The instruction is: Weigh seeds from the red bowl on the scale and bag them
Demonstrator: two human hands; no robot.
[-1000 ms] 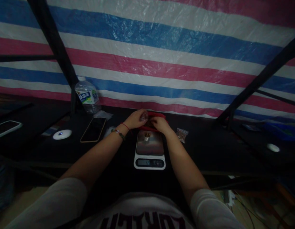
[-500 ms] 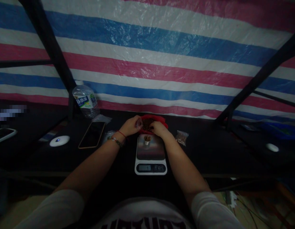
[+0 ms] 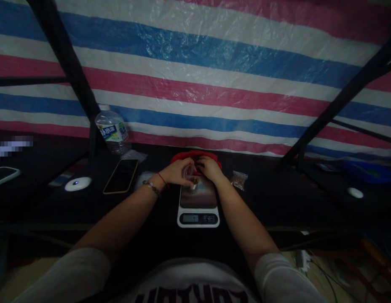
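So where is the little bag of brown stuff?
In the head view, the small clear bag lies on the dark table to the right of the kitchen scale, just beyond the right hand and apart from it.

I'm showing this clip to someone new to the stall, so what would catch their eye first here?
The huge striped tarp in red, white and blue fills the whole background. Below it, on the dark table, the left hand and right hand meet over a small cup on a white kitchen scale, in front of a red container.
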